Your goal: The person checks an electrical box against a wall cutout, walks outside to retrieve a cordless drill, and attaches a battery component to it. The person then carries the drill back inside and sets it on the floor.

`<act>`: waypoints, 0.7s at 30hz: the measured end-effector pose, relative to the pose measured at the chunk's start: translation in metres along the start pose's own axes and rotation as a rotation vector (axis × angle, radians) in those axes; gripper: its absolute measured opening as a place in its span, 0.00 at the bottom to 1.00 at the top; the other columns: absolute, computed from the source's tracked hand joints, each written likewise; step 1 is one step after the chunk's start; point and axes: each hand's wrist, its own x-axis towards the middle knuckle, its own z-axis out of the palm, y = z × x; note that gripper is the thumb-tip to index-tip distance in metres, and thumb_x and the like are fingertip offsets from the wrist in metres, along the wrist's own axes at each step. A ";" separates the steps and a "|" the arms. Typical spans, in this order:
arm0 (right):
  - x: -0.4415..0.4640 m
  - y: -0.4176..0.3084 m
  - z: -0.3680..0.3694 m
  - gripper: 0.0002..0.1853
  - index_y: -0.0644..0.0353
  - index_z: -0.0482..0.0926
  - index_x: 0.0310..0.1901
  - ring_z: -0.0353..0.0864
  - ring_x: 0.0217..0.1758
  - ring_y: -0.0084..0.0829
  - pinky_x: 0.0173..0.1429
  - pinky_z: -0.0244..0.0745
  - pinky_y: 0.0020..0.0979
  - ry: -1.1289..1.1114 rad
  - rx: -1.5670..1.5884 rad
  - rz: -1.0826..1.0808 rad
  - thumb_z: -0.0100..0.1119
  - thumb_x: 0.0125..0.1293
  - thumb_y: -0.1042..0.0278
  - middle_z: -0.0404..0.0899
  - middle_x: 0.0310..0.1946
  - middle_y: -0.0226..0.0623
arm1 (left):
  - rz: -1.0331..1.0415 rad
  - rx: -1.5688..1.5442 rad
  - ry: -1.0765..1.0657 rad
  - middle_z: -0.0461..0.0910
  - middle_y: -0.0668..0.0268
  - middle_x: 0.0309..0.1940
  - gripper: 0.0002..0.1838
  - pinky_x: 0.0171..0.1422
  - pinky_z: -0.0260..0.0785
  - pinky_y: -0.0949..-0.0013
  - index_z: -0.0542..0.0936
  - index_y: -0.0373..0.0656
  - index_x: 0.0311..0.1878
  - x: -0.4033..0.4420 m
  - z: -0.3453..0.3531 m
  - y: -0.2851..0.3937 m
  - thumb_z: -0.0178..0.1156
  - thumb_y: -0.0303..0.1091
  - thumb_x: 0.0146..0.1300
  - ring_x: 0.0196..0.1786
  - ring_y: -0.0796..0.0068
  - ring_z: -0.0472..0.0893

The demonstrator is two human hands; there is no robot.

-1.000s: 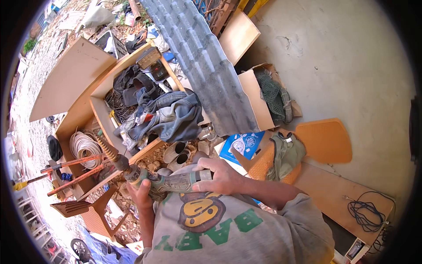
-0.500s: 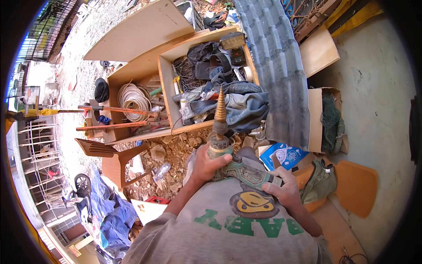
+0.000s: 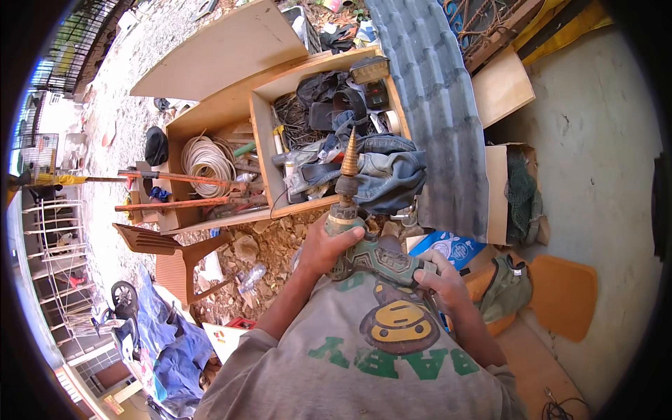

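The power tool (image 3: 383, 262) hides most fingers of the left hand (image 3: 326, 246) and some of the right hand (image 3: 441, 278). Jeans (image 3: 392, 175) cover part of the wooden box's (image 3: 262, 150) contents. Print on the blue package (image 3: 458, 250) is too small to read. The bottom edge cuts off the grey shirt (image 3: 336, 385).

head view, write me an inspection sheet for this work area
Surface: rubble-strewn ground, uneven
Job's things: power tool with a conical bit, pointing away from the person
Clutter: jeans and odds and ends in a wooden box
Grippers: left hand grips the tool near the bit, right hand its other end
Cables: pale coil, possibly cable; dark cord, lower right
Surroundings: corrugated sheet, blue tarp
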 end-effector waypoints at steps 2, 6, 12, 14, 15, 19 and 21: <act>0.004 0.001 0.002 0.17 0.66 0.71 0.45 0.73 0.24 0.20 0.29 0.67 0.22 0.011 0.061 -0.003 0.61 0.57 0.66 0.76 0.27 0.33 | 0.007 -0.002 0.022 0.80 0.69 0.35 0.21 0.45 0.70 0.73 0.77 0.39 0.45 -0.001 -0.001 0.001 0.68 0.44 0.54 0.37 0.80 0.77; 0.012 -0.002 0.004 0.14 0.64 0.72 0.39 0.72 0.22 0.20 0.26 0.66 0.22 0.011 -0.122 -0.088 0.60 0.54 0.67 0.75 0.25 0.33 | 0.022 0.014 0.040 0.80 0.68 0.36 0.21 0.45 0.70 0.72 0.77 0.39 0.46 -0.002 -0.006 0.005 0.67 0.44 0.55 0.38 0.79 0.77; 0.024 -0.004 0.022 0.11 0.61 0.71 0.30 0.68 0.19 0.18 0.23 0.63 0.22 0.042 -0.136 -0.156 0.61 0.51 0.66 0.71 0.19 0.29 | 0.037 -0.043 0.061 0.79 0.66 0.37 0.21 0.44 0.71 0.72 0.76 0.38 0.46 0.002 -0.015 0.000 0.65 0.42 0.56 0.37 0.78 0.78; 0.032 -0.005 0.028 0.11 0.61 0.70 0.29 0.67 0.18 0.17 0.23 0.62 0.22 0.024 -0.116 -0.160 0.61 0.50 0.65 0.70 0.18 0.28 | 0.026 -0.120 0.048 0.80 0.66 0.36 0.21 0.44 0.72 0.72 0.77 0.38 0.46 0.008 -0.026 -0.004 0.67 0.42 0.54 0.37 0.78 0.79; 0.035 -0.003 0.028 0.11 0.60 0.70 0.28 0.67 0.18 0.17 0.23 0.62 0.22 -0.004 -0.110 -0.170 0.62 0.50 0.65 0.69 0.18 0.28 | 0.043 -0.087 0.066 0.79 0.66 0.35 0.20 0.43 0.72 0.73 0.76 0.38 0.45 0.009 -0.031 -0.008 0.66 0.42 0.55 0.36 0.78 0.79; 0.034 -0.004 0.023 0.10 0.58 0.69 0.30 0.64 0.20 0.16 0.24 0.60 0.22 -0.045 -0.171 -0.253 0.62 0.51 0.68 0.69 0.22 0.26 | 0.068 -0.166 0.069 0.79 0.66 0.35 0.18 0.43 0.72 0.72 0.76 0.37 0.44 0.008 -0.023 -0.003 0.64 0.40 0.56 0.36 0.78 0.79; 0.027 -0.004 0.016 0.11 0.59 0.70 0.30 0.66 0.23 0.15 0.27 0.60 0.21 -0.047 -0.277 -0.303 0.63 0.51 0.66 0.69 0.23 0.26 | 0.082 -0.184 0.044 0.80 0.66 0.35 0.17 0.42 0.72 0.72 0.76 0.37 0.44 0.004 -0.018 0.000 0.64 0.39 0.56 0.36 0.78 0.79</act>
